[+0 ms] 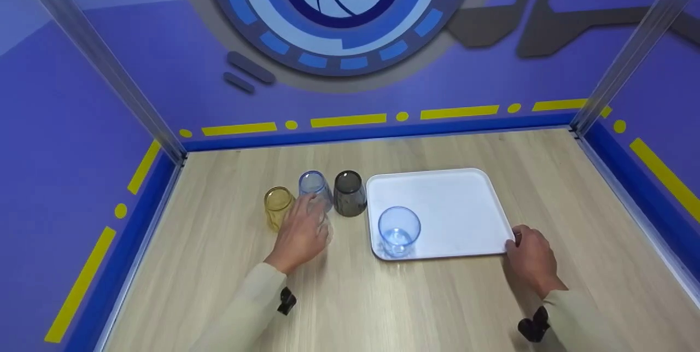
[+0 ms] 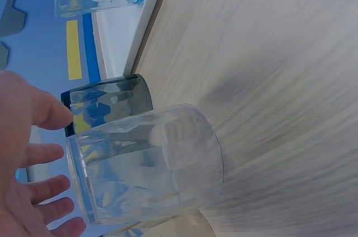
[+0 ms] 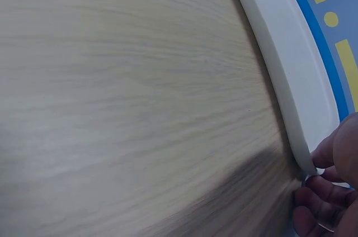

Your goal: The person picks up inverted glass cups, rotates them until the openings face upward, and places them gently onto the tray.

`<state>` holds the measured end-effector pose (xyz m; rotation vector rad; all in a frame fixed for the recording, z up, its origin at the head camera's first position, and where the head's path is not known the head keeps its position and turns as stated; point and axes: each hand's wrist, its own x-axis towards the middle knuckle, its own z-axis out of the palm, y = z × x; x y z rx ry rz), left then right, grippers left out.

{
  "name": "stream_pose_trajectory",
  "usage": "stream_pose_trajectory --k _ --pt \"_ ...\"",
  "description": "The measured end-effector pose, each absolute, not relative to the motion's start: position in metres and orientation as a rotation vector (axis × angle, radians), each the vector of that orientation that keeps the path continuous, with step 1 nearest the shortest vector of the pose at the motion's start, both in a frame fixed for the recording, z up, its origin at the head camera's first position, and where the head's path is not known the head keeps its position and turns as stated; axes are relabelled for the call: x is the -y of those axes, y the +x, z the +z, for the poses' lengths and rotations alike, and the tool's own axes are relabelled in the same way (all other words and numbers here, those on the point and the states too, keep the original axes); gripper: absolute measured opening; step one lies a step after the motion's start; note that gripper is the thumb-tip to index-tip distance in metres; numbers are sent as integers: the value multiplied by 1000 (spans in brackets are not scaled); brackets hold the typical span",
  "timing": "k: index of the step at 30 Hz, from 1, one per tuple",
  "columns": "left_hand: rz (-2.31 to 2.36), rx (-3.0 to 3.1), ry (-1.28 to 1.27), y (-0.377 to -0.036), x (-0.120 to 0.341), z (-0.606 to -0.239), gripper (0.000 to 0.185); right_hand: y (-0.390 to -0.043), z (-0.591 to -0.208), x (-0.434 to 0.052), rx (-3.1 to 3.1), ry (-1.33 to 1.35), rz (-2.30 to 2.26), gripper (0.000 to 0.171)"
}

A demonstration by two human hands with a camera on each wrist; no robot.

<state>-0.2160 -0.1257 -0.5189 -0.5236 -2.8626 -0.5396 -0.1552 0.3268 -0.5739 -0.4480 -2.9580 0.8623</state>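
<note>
My left hand [image 1: 299,234] is over a clear glass [image 2: 145,164] that stands upside down on the table. Its fingers are spread and only slightly bent, with the fingertips right at the glass's upturned base in the left wrist view. Around it stand an amber glass [image 1: 278,201], a light blue glass [image 1: 313,181] and a dark grey glass [image 1: 350,193], all upside down. With thumb and fingers, my right hand [image 1: 533,256] grips the near right corner of a white tray [image 1: 454,210]. A blue glass [image 1: 399,229] stands upright at the tray's near left corner.
The wooden table [image 1: 355,303] ends at a purple-blue back wall [image 1: 355,103], with side panels [image 1: 71,150] to the left and right. Metal posts rise at both back corners. The dark grey glass stands close beside the tray's left edge.
</note>
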Motion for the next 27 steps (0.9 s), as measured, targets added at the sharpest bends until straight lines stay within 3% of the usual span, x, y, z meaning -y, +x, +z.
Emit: stream_pose_trajectory --k 27 --pt "-558 2982 -510 -219 128 -516 46 -156 -573 -324 2963 -464 836 36"
